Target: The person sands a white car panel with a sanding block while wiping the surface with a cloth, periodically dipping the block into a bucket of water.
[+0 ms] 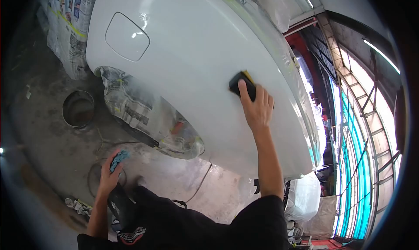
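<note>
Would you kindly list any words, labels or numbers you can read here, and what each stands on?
No text is legible.
Lower newspaper: print too small and blurred.
Upper-left newspaper: likewise unreadable.
Masking film at the top: dark letters, too blurred.
Emblem on the dark clothing: blurred.
Sanding block in the right hand: no marking shows.

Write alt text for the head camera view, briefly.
A person's right hand presses a black and yellow sanding block against a white car panel, while the left hand holds a blue cloth down near the floor. Newspaper masking covers the wheel area below the fuel flap, and a round bucket stands on the concrete floor.
</note>
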Available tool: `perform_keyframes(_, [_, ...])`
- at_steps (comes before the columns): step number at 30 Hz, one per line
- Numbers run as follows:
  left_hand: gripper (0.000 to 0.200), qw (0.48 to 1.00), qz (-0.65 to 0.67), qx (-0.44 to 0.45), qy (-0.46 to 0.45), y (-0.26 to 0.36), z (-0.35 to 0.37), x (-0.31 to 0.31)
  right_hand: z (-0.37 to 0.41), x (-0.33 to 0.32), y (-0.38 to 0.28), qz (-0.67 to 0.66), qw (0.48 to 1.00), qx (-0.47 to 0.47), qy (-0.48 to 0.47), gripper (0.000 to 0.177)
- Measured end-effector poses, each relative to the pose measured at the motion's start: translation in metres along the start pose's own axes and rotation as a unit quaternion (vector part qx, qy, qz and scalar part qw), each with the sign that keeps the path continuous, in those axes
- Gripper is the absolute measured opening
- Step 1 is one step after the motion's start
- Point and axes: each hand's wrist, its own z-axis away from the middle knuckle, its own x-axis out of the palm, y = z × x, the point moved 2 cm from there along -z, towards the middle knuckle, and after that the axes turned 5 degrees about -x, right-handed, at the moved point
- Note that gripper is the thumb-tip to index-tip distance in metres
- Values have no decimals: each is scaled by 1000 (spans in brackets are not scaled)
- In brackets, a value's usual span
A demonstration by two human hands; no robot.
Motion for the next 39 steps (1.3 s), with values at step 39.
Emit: perform_keyframes(39, [50,999,-2,34,27,-24,7,1,-226,60,-33,-11,994,-103,46,63])
